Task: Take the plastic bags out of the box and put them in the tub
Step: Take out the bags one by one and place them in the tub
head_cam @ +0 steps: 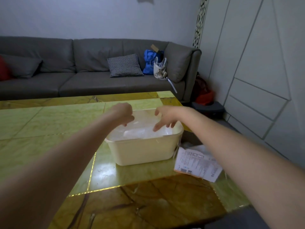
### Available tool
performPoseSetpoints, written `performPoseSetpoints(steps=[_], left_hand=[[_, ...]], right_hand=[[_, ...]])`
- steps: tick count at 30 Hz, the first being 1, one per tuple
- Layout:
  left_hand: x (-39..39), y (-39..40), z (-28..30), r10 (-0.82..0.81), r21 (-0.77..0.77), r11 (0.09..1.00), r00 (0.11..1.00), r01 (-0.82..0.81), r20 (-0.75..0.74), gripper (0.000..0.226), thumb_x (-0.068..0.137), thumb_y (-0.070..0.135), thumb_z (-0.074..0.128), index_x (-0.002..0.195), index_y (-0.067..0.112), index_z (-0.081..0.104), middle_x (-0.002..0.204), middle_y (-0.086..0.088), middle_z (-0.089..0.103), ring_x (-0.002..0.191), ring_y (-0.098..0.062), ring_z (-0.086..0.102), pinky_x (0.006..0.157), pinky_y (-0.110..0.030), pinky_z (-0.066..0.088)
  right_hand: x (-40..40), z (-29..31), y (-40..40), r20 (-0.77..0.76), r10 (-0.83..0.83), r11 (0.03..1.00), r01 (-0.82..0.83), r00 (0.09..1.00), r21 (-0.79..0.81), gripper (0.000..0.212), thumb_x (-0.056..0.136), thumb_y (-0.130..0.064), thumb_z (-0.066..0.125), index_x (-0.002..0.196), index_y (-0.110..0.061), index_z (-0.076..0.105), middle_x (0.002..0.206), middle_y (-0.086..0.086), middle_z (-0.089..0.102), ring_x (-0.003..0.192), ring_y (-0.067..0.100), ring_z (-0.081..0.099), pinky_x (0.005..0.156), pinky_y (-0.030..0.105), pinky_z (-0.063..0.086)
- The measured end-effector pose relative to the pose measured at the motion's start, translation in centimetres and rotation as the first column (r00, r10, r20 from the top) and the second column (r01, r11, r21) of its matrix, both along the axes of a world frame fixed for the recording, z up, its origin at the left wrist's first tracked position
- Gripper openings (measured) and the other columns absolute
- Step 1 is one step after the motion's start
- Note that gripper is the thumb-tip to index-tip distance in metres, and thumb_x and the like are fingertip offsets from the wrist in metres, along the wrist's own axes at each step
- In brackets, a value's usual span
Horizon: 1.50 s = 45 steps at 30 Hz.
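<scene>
A cream plastic tub [142, 152] stands on the table with clear plastic bags [140, 132] piled inside it. My left hand [124, 113] hovers over the tub's far left side, its fingers loosely curled downward with nothing visibly held. Over the tub's right side is my right hand [165, 117], fingers spread, their tips touching the bags. To the right of the tub lies the cardboard box [195, 164] with a white shipping label on it. My right forearm hides part of the box, and a bit of plastic [198, 148] shows in its opening.
The tub and box sit on a glossy green and brown stone table [49, 126]. Behind it runs a grey sofa [82, 76] with a checked cushion [124, 65] and a blue bag [151, 61]. White wall panels [255, 71] are on the right.
</scene>
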<state>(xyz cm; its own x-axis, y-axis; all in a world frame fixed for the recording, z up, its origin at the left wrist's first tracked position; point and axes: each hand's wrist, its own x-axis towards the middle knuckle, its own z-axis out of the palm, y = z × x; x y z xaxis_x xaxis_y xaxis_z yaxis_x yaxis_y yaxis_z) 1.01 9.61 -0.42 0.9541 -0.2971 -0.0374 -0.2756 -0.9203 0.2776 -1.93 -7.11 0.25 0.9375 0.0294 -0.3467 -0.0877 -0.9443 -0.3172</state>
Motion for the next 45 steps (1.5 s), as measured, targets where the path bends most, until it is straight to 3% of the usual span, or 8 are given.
performPoseSetpoints(steps=[6,11,16,19,28,31,36,45], left_hand=[[-4.3,-5.6,0.7,-0.316,-0.205,0.928,0.949,0.312,0.012,0.019,0.092,0.006,0.052,0.107,0.009,0.064,0.096,-0.004,0.062,0.068,-0.01,0.061,0.065,-0.022,0.052],[-7.7,-10.1,-0.4,-0.466,-0.192,0.869,0.885,0.456,-0.007,0.02,0.09,0.008,0.055,0.104,0.011,0.068,0.093,-0.006,0.068,0.067,-0.014,0.06,0.06,-0.017,0.048],[-9.2,-12.5,-1.5,-0.469,-0.084,0.883,0.875,0.462,-0.121,0.024,0.093,0.012,0.047,0.106,0.01,0.068,0.083,-0.007,0.07,0.062,-0.011,0.059,0.065,-0.02,0.05],[-9.5,-13.3,-1.9,-0.446,-0.049,0.895,0.885,0.443,-0.138,0.026,0.094,0.011,0.044,0.101,0.006,0.068,0.076,-0.004,0.067,0.063,-0.01,0.064,0.066,-0.02,0.048],[-8.1,-13.0,-1.6,-0.269,-0.205,0.94,0.962,0.274,0.052,0.013,0.086,0.012,0.062,0.088,0.006,0.073,0.08,-0.009,0.073,0.052,-0.005,0.058,0.069,-0.026,0.054],[-7.4,-12.2,-1.2,-0.223,-0.302,0.927,0.974,0.222,0.03,0.013,0.079,0.019,0.073,0.072,0.008,0.07,0.065,-0.001,0.066,0.054,-0.005,0.056,0.063,-0.023,0.049],[-6.9,-11.5,-1.6,-0.158,-0.327,0.931,0.987,0.159,0.031,0.03,0.074,0.029,0.077,0.06,0.014,0.055,0.058,0.002,0.058,0.053,-0.009,0.051,0.063,-0.026,0.048],[-6.4,-10.5,1.1,-0.127,-0.701,0.71,0.991,0.064,-0.039,0.016,0.086,0.022,0.064,0.088,0.006,0.065,0.076,-0.003,0.062,0.059,-0.004,0.058,0.057,-0.018,0.044]], right_hand=[[-4.3,2.7,-4.9,0.003,-0.018,0.99,0.018,1.0,-0.138,0.016,0.088,-0.018,0.065,0.089,-0.003,0.067,0.066,0.002,0.064,0.052,0.011,0.057,0.049,0.019,0.043],[-8.5,0.3,-8.2,-0.127,-0.07,0.968,0.036,0.989,-0.25,0.026,0.08,-0.026,0.075,0.094,-0.004,0.069,0.082,0.006,0.069,0.068,0.017,0.062,0.056,0.025,0.045],[-9.4,-2.9,-9.1,0.138,-0.04,0.962,0.076,0.99,-0.263,0.007,0.076,-0.016,0.073,0.08,-0.012,0.068,0.087,0.007,0.067,0.078,0.023,0.066,0.069,0.034,0.058],[-9.4,-2.2,-9.5,0.23,-0.085,0.985,0.118,0.969,-0.13,0.025,0.072,-0.012,0.075,0.063,-0.017,0.052,0.083,0.005,0.06,0.076,0.022,0.059,0.062,0.031,0.047],[-9.5,0.0,-10.0,0.398,-0.088,0.994,0.052,0.913,0.101,0.018,0.087,-0.016,0.065,0.102,-0.009,0.073,0.105,0.007,0.07,0.1,0.02,0.063,0.085,0.028,0.049],[-9.5,0.3,-10.3,0.504,-0.297,0.947,0.183,0.811,0.264,0.022,0.095,-0.018,0.053,0.101,-0.003,0.067,0.096,0.015,0.07,0.076,0.026,0.068,0.067,0.028,0.053],[-10.4,0.0,-9.9,0.05,-0.475,0.724,0.357,0.879,0.59,0.042,0.104,-0.027,0.032,0.107,0.007,0.056,0.078,0.015,0.062,0.062,0.023,0.061,0.057,0.029,0.053],[-10.5,-2.5,-8.1,-0.224,-0.356,0.791,0.42,0.907,0.445,0.031,0.098,-0.013,0.046,0.124,0.0,0.055,0.098,0.011,0.062,0.1,0.027,0.061,0.085,0.031,0.05]])
